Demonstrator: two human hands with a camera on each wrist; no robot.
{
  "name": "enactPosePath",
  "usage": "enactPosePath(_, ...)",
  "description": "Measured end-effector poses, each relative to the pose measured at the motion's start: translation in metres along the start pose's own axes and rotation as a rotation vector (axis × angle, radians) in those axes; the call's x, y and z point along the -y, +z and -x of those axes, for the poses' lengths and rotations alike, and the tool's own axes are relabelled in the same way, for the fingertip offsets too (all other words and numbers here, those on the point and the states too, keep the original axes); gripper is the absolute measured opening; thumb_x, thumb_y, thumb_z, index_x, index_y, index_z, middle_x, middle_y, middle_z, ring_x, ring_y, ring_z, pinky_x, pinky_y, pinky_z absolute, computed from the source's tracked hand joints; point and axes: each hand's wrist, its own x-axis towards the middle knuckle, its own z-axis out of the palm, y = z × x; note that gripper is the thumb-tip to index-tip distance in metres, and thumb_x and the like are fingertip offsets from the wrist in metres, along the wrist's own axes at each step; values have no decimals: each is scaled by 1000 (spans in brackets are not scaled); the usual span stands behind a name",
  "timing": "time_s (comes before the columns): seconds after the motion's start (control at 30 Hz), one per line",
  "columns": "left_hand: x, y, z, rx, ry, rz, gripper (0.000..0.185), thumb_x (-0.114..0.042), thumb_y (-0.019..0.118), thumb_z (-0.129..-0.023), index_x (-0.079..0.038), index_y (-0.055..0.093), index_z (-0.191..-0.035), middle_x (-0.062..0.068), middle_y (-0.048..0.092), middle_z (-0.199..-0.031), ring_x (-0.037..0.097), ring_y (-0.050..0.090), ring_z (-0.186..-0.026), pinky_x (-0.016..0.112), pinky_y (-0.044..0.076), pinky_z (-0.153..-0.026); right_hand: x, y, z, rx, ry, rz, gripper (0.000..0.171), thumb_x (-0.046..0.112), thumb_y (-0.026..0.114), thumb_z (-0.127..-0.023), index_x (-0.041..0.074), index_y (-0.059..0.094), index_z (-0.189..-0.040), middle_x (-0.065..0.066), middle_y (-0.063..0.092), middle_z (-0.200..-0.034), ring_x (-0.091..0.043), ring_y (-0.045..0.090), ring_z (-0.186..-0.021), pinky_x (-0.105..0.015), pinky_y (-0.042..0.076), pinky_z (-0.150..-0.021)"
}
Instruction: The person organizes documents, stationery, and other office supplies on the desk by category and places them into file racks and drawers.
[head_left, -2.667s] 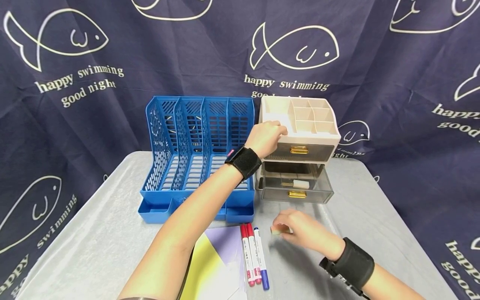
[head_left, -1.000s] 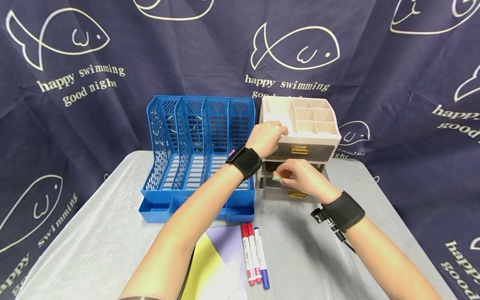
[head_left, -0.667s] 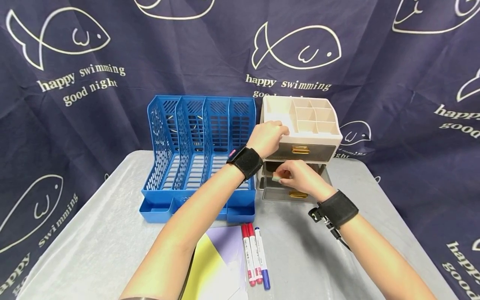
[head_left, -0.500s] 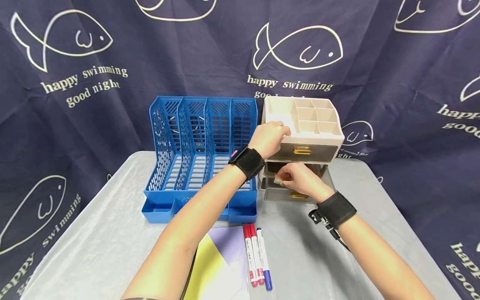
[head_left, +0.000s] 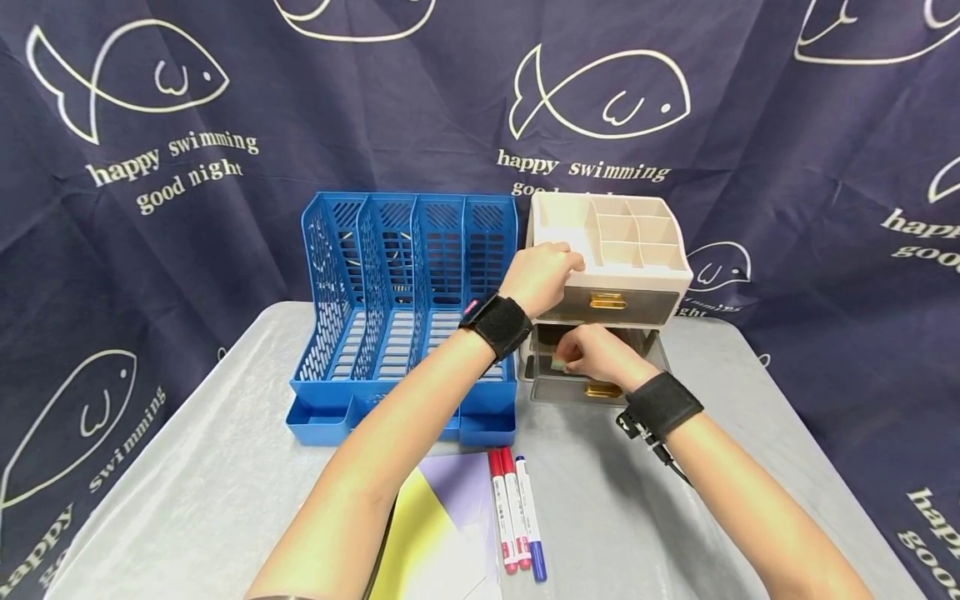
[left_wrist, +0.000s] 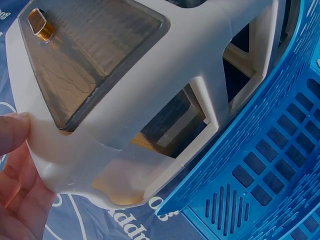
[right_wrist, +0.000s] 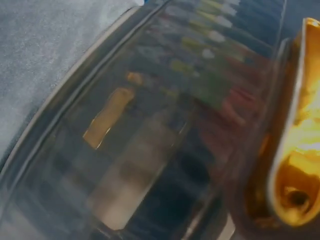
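My left hand (head_left: 543, 279) grips the top front edge of a white desktop drawer organizer (head_left: 536, 218); in the left wrist view its thumb and fingers (left_wrist: 20, 172) hold the organizer's corner. The lower smoky-clear drawer (head_left: 551, 389) is pulled out. My right hand (head_left: 600, 354) reaches down into it, pinching a small pastel eraser (head_left: 558, 364) whose pale green end shows. Through the drawer's clear wall, the right wrist view shows a pale block (right_wrist: 127, 192) and a blurred pinkish patch of fingers. The gold drawer handle (right_wrist: 302, 170) is close at the right there.
A blue four-slot file rack (head_left: 330, 387) stands left of the organizer. The organizer's upper drawer (head_left: 562, 304) is closed. Two red markers (head_left: 499, 500) and a blue one (head_left: 530, 508) lie in front, beside yellow and purple sheets (head_left: 427, 517) on the grey-covered table (head_left: 225, 433).
My right hand has carried the eraser from above the table up into the open drawer, then lowered it slightly. My left hand keeps its hold on the organizer.
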Motion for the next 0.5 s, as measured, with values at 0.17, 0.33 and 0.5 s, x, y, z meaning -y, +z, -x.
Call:
enactPosePath(0.17,0,1,0,3,-3,-8,26,-11,60,-91,-22,69,-113,-4,66,-104,13,63,-95,29,52,-78,-5,1,-2,35,7,-18,13,-5,72,-72,4,71,-81,-1,68,-75,-14,63,-71,-33,53,-68)
enactPosePath(0.33,0,2,-2,11,1,-7,27,-10,60,-91,-23,68,-113,-5,66,-105,13,63,-96,29,52,-78,-10,2,-2,45,21,-13,13,-4,73,-71,4,70,-81,-1,67,-73,-14,62,-70,-33,52,-67)
enactPosePath(0.5,0,2,-1,6,2,-11,27,-11,60,-91,-22,68,-113,-4,66,-106,13,63,-97,28,52,-78,-12,2,-4,42,25,-15,15,-4,74,-70,5,70,-80,-1,67,-73,-14,61,-69,-33,51,-67)
